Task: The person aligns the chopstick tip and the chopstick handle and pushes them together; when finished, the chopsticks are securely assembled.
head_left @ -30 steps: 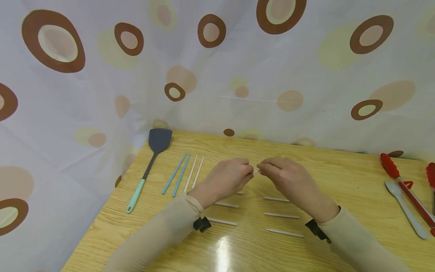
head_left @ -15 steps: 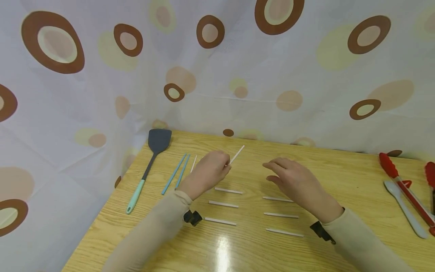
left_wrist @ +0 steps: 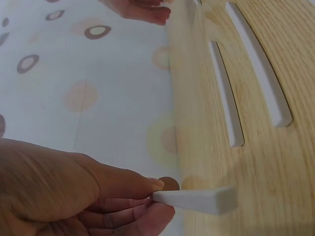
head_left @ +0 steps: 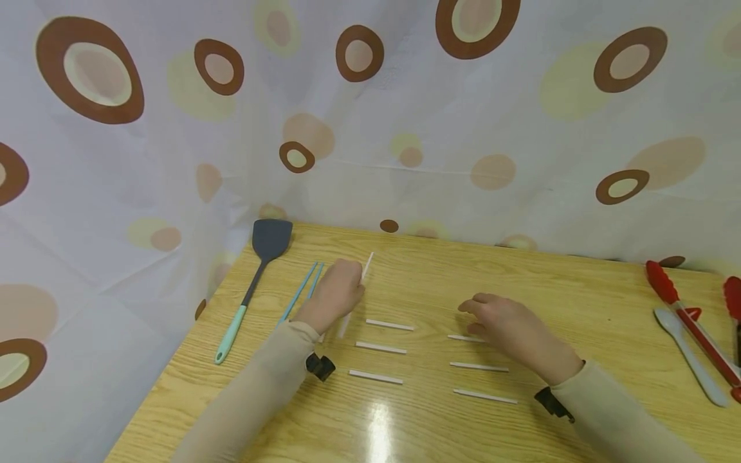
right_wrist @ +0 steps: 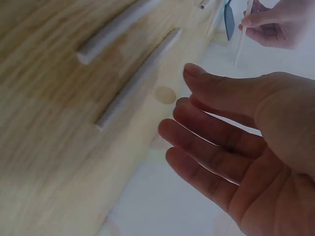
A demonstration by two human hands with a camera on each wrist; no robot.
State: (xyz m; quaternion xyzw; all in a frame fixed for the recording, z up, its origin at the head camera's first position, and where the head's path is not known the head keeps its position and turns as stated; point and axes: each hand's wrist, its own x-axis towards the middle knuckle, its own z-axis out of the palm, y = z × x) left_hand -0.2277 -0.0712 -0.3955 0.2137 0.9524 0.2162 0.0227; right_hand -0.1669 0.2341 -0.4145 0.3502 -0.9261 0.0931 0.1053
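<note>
My left hand (head_left: 332, 296) pinches a long, thin white chopstick (head_left: 367, 267), slanted over the back left part of the table. In the left wrist view, thumb and fingertips grip this chopstick (left_wrist: 197, 200). Beside and partly behind the hand lie two blue chopsticks (head_left: 300, 290). Further pale chopsticks there are mostly hidden. My right hand (head_left: 512, 328) hovers over the right column of short white sticks, its relaxed fingers apart and holding nothing, as the right wrist view confirms. Three short white sticks (head_left: 381, 348) form a left column, three more short sticks (head_left: 479, 367) a right one.
A spatula (head_left: 255, 283) with grey blade and mint handle lies along the left table edge. Toward the right are a grey spoon (head_left: 691, 357) and red-tipped tongs (head_left: 689, 308). A patterned curtain (head_left: 428, 128) borders the wooden table (head_left: 440, 424).
My hands have parted from close together. The left has carried the white chopstick left toward the blue ones; the right, emptied, has drawn slightly right and lower.
</note>
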